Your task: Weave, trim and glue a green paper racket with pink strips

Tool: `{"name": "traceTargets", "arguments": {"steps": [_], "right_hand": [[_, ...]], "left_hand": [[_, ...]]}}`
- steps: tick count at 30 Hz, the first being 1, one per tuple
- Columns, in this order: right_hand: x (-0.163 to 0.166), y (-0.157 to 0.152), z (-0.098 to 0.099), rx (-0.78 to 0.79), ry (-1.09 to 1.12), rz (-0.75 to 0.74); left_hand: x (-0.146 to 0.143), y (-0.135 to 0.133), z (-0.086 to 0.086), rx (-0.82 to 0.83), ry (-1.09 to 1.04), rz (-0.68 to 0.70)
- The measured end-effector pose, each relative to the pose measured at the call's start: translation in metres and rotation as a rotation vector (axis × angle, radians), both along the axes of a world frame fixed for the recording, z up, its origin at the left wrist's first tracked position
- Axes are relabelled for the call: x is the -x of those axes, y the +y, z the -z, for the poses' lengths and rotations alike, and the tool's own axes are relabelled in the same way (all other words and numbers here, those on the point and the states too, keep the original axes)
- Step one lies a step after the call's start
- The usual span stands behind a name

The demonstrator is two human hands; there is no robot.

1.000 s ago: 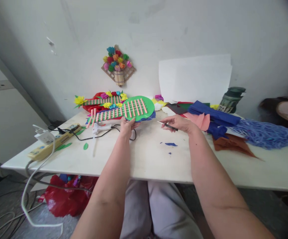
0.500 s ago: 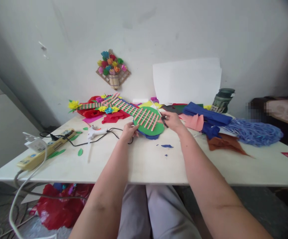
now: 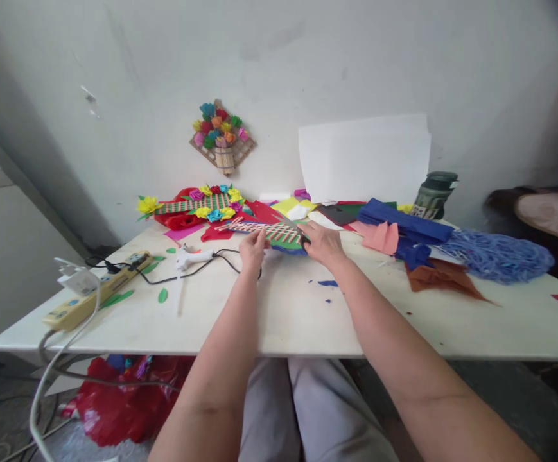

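Note:
A guitar-shaped craft piece [image 3: 286,239], green with a lattice of pinkish sticks and a blue edge, lies low and nearly flat over the table. At its near left edge, my left hand [image 3: 253,250] has its fingertips pinched together in front of the sticks; what they hold is hidden. My right hand [image 3: 325,244] is closed around the dark handles of scissors [image 3: 304,239] at the rounded right end. Their blades point up and left across the piece. Blue paper scraps [image 3: 327,283] lie nearer to me.
Left stand a white glue gun [image 3: 194,258], its black cord and a yellow power strip [image 3: 98,292]. Behind is a similar flower-trimmed craft [image 3: 194,204]. Coloured paper [image 3: 382,239], blue shredded strands [image 3: 500,256] and a dark green bottle [image 3: 433,196] occupy the right.
The guitar-shaped piece has tipped down flatter, away from its raised angle. My left fingers have moved from under its edge to a raised pinch. The scissors have turned further left.

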State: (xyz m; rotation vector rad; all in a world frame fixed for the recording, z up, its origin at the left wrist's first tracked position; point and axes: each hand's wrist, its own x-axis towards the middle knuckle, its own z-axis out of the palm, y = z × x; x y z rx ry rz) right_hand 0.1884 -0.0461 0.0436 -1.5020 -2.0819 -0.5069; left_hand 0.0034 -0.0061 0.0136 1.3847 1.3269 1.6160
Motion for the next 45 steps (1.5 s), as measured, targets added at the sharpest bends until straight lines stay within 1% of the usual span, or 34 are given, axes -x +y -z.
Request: {"name": "traceTargets", "arguments": {"steps": [2,4,6,8,10,14,16,22,27,30,33,35,37,41,45], "right_hand": [[0.002,0.001,0.002,-0.017,-0.011,-0.039],[0.004,0.002,0.004,-0.030,-0.026,-0.079],[0.006,0.003,0.006,-0.045,-0.047,-0.119],[0.008,0.004,0.007,-0.057,-0.073,-0.154],[0.009,0.003,0.007,-0.060,-0.104,-0.182],[0.012,0.000,0.004,-0.048,-0.158,-0.225],[0.013,-0.002,0.002,-0.044,-0.173,-0.228],[0.007,-0.002,-0.001,-0.057,-0.186,-0.214],[0.006,-0.001,-0.001,-0.070,-0.194,-0.213],[0.011,-0.003,0.001,-0.073,-0.176,-0.199],[0.022,-0.005,0.004,-0.045,-0.149,-0.136],[0.030,-0.006,0.007,-0.005,-0.144,-0.093],[0.039,-0.006,0.010,0.044,-0.154,-0.061],[0.055,-0.009,0.014,0.088,-0.168,-0.031],[0.067,-0.018,0.014,0.092,-0.180,-0.075]], "left_hand": [[-0.003,-0.004,-0.002,0.016,-0.134,0.127],[-0.004,-0.008,-0.003,0.027,-0.259,0.213],[-0.002,-0.010,-0.004,0.022,-0.362,0.273],[0.001,-0.010,-0.004,0.025,-0.431,0.294],[0.004,-0.009,-0.003,0.025,-0.444,0.283],[0.010,-0.005,-0.001,0.004,-0.359,0.232],[0.012,-0.004,0.000,0.001,-0.330,0.228],[0.018,-0.005,-0.001,0.012,-0.320,0.314],[0.019,-0.006,0.000,-0.023,-0.426,0.410],[0.014,-0.006,0.002,0.026,-0.538,0.452],[0.007,-0.008,0.003,0.092,-0.587,0.496],[0.002,-0.010,0.002,0.123,-0.579,0.482],[-0.001,-0.011,0.000,0.139,-0.571,0.416],[-0.002,-0.012,-0.002,0.103,-0.544,0.312],[0.000,-0.014,-0.005,0.075,-0.533,0.263]]}}
